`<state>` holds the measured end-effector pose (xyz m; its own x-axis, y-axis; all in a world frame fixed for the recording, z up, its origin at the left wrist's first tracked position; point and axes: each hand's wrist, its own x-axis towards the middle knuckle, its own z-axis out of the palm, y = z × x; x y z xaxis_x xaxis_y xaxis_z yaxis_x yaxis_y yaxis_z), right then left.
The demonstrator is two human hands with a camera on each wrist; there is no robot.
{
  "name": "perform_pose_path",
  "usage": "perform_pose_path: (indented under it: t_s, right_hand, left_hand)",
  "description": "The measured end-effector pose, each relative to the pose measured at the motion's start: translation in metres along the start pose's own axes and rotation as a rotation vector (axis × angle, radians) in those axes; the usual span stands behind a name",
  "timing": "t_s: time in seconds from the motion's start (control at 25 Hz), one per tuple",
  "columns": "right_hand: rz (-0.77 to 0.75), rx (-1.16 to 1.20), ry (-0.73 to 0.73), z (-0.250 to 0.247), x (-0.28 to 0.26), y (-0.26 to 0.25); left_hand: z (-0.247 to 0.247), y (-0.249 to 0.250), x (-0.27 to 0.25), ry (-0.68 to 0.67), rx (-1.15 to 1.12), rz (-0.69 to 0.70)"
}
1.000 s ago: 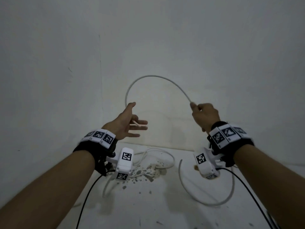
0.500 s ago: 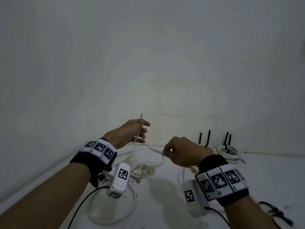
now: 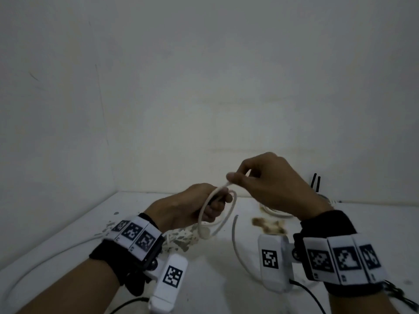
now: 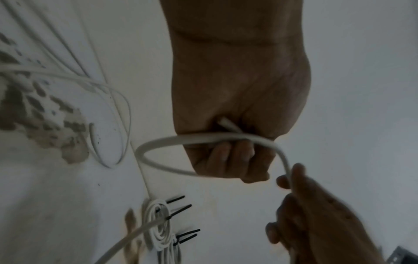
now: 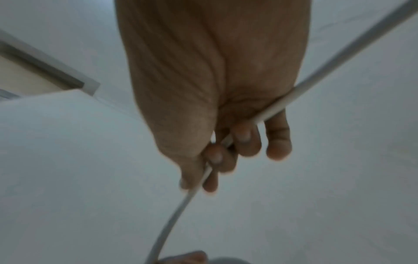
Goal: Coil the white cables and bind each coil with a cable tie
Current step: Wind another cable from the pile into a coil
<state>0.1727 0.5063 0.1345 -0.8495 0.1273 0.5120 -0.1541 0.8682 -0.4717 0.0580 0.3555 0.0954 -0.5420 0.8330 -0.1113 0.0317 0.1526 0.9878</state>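
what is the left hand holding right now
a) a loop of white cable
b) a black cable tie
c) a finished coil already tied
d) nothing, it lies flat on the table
a: the left hand has its fingers curled round a loop of white cable, while the right hand pinches the same cable just above it.

Your bare forearms each wear a black fabric wrist strap [image 3: 118, 259] faced with white, black-patterned square marker tiles [image 3: 344, 260]. Beneath each wrist hangs a white box-shaped camera module [image 3: 170, 284] bearing one marker, trailing a thin black cable [image 3: 310, 293].
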Motion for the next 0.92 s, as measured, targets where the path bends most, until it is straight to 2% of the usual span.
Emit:
perform_pose_path:
  t_s: [0.08,0.24,0.32,0.4,0.52,0.64,0.8,0.84,0.92]
  right_hand:
    - [0.07,0.018,0.186,0.004,0.007,0.02]
    - [0.13,0.053,0.3,0.014,0.011,0.036]
    - [0.109,0.109,0.259,0.012,0.011,0.036]
    - [0.084,0.213,0.143,0.01,0.009,0.034]
    - [0.072,0.314,0.089,0.011,0.008,0.032]
    - [0.069,0.253,0.118,0.017,0.011,0.032]
    - [0.12,0.091,0.277,0.025,0.015,0.042]
    - [0.134,0.065,0.308,0.028,0.015,0.044]
    - [0.152,0.026,0.358,0.033,0.017,0.048]
  left_hand:
    - [0.0,-0.003,0.005,0.009,-0.194,0.034]
    - [0.015,-0.009,0.014,0.055,-0.292,0.086]
    - [0.024,-0.009,0.018,0.045,-0.36,0.09]
    - [0.025,-0.007,0.022,0.074,-0.397,0.133]
    - [0.023,-0.002,0.024,0.156,-0.302,0.216]
    - [0.026,0.001,0.025,0.152,-0.218,0.215]
    - [0.023,-0.005,0.024,0.13,-0.37,0.135]
    - [0.024,-0.005,0.024,0.163,-0.355,0.117]
    - [0.028,-0.004,0.024,0.273,-0.18,0.099]
